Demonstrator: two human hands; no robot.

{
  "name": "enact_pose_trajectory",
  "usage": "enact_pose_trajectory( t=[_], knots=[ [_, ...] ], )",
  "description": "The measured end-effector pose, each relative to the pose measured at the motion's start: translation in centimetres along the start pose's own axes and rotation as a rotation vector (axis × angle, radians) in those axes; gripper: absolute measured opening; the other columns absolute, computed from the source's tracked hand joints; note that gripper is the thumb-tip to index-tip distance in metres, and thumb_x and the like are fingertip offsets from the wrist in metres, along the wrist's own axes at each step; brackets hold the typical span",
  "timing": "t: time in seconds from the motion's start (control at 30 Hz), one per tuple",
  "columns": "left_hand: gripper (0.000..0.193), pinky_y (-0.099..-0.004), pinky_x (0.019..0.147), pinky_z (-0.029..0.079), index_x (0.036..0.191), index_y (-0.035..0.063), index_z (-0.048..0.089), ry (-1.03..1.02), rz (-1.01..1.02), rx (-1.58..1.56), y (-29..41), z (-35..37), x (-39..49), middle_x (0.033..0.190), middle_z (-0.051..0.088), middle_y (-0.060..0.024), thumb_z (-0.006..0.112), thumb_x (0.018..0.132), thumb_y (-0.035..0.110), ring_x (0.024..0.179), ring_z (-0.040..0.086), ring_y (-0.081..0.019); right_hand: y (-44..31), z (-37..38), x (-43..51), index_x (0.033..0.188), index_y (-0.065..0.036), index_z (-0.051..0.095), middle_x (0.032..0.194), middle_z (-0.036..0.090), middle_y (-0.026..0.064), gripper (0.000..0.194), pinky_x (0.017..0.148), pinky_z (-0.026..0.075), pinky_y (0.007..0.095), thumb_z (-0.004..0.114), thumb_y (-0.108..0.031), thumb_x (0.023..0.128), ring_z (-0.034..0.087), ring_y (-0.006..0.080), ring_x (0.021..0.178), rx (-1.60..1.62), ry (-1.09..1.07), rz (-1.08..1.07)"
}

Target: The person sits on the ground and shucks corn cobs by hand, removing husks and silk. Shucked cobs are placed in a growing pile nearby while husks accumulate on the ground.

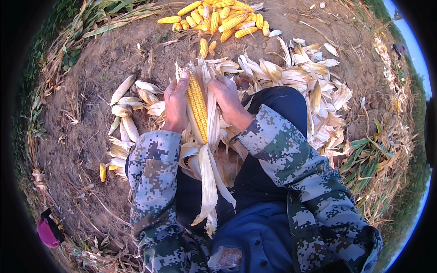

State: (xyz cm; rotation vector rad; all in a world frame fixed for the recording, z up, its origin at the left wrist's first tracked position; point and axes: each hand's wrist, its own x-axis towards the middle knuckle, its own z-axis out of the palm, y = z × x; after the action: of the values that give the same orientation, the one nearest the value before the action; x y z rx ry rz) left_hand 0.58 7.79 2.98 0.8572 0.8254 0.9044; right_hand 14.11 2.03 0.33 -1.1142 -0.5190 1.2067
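A partly husked ear of corn (pixel 197 105) stands between my two hands, its yellow kernels bare along the front. My left hand (pixel 176 102) grips its left side near the top, thumb on the upper end. My right hand (pixel 230 100) pinches a strip of pale husk (pixel 213 116) on the right of the ear. Other husk leaves (pixel 207 184) hang down below the ear over my lap. The fingertips behind the ear and husk are hidden.
Husked yellow cobs (pixel 232 20) lie heaped on the soil ahead. Unhusked ears (pixel 126 102) lie at the left. Loose husks (pixel 324 112) are piled beyond my right knee (pixel 283 102). Cut stalks (pixel 368 160) lie further right, and a pink and black object (pixel 48 230) lies at lower left.
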Motion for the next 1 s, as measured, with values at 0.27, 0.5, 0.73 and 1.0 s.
enact_pose_trajectory(
  t=[0.27, 0.5, 0.73, 1.0],
  knots=[
    [0.038, -0.0293, 0.085, 0.052, 0.122, -0.0006, 0.066, -0.016, 0.08, 0.114, -0.7, 0.6, 0.0, 0.109, 0.069, -0.0062, 0.06, 0.109, 0.035, 0.095, 0.063, -0.012, -2.1, 0.7, -0.3, 0.125, 0.002, 0.068, 0.111, 0.072, 0.0058, 0.055, 0.089, 0.054, 0.0299, 0.081, -0.043, 0.095, 0.065, 0.0124, 0.099, -0.049, -0.108, -0.05],
    [0.039, -0.0298, 0.086, 0.052, 0.124, -0.0008, 0.066, -0.046, 0.076, 0.113, -0.5, 0.6, -0.6, 0.109, 0.07, -0.0059, 0.059, 0.11, 0.035, 0.095, 0.063, -0.012, -1.3, 0.1, 0.0, 0.122, 0.001, 0.07, 0.109, 0.074, 0.0065, 0.04, 0.084, 0.058, 0.0304, 0.079, -0.03, 0.098, 0.07, 0.0133, 0.095, 0.14, -0.121, -0.043],
    [0.044, -0.0325, 0.09, 0.054, 0.125, -0.0015, 0.064, -0.082, 0.018, -0.09, -0.9, 0.6, -0.5, 0.111, 0.071, -0.0084, 0.053, 0.112, 0.039, 0.098, 0.068, -0.0156, -2.0, 0.2, -0.2, 0.12, 0.0, 0.069, 0.106, 0.073, 0.0045, 0.032, 0.084, 0.058, 0.0307, 0.075, -0.025, 0.101, 0.069, 0.0122, 0.093, 0.205, -0.086, -0.156],
    [0.039, -0.0362, 0.091, 0.056, 0.128, -0.0007, 0.06, 0.038, 0.043, -0.146, -1.4, 0.7, -0.2, 0.115, 0.069, -0.0098, 0.059, 0.109, 0.034, 0.1, 0.068, -0.0191, -3.1, 0.2, -0.2, 0.113, -0.008, 0.066, 0.093, 0.07, 0.0007, 0.021, 0.067, 0.057, 0.0285, 0.075, -0.024, 0.101, 0.067, 0.0129, 0.077, 0.518, -0.111, 0.103]
  ],
)
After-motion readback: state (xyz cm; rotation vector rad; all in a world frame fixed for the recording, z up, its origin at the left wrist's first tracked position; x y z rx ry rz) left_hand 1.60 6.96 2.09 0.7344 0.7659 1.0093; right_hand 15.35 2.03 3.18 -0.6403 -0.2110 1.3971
